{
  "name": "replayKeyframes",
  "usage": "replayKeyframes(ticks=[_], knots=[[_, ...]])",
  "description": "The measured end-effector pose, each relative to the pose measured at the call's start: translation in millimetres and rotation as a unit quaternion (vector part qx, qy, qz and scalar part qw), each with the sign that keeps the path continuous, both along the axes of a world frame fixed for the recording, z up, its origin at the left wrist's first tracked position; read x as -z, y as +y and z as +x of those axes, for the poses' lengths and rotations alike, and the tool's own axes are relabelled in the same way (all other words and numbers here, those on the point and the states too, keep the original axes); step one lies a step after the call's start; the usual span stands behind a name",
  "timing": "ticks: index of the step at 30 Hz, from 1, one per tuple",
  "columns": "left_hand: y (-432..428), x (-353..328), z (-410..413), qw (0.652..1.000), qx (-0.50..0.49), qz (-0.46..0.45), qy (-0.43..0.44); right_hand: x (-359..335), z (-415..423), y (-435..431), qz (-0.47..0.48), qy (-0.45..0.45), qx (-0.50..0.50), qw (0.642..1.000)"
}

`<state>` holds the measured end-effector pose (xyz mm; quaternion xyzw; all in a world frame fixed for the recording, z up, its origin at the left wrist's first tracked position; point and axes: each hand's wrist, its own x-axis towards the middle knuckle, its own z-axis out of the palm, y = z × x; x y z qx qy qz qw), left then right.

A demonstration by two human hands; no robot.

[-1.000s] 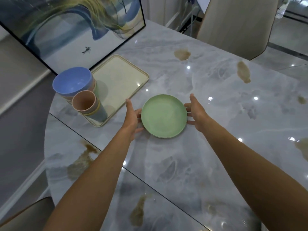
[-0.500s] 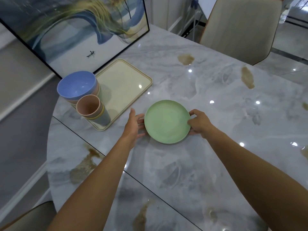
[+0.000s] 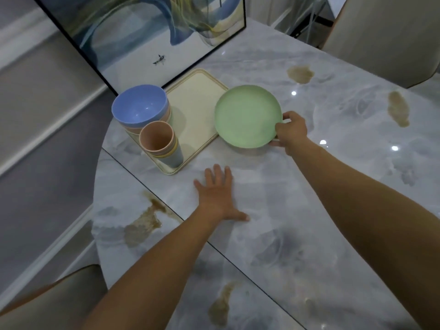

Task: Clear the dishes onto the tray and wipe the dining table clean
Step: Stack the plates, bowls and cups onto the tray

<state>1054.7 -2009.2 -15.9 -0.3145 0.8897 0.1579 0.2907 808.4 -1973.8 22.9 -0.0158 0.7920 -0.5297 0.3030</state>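
Five right fingers (image 3: 283,126) around plate (image 3: 247,115) rim.

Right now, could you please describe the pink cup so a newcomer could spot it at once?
Find the cream tray by the framed painting. At its near end, in front of the blue bowl, stands a cup stack. The pink cup is the top one.
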Motion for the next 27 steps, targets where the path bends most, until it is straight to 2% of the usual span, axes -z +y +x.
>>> replayKeyframes(ticks=[4, 8, 14, 20, 27], knots=[[0.9, -2.9, -5.2, 1.0, 0.006, -0.001, -0.005, 3.3, 8.2, -58.8, -0.026, -0.026, 0.007, 0.999], [-1.2, -0.3, -4.2, 1.0, 0.002, 0.008, -0.001, 16.1, 20.6, -109.8, -0.006, -0.018, -0.008, 1.0], [-0.5, 5.8, -4.4, 1.0, -0.005, 0.014, 0.008, 8.3, 51.4, -152.8, -0.052, -0.098, 0.026, 0.993], [-0.9, 8.6, -1.9, 1.0, -0.005, 0.015, 0.011, 6.2, 64.4, -158.2, -0.047, -0.123, 0.001, 0.991], [-2.8, 4.3, 3.5, 0.999, -0.011, 0.036, 0.02, -23.2, 57.4, -101.5, -0.063, -0.148, -0.038, 0.986]])
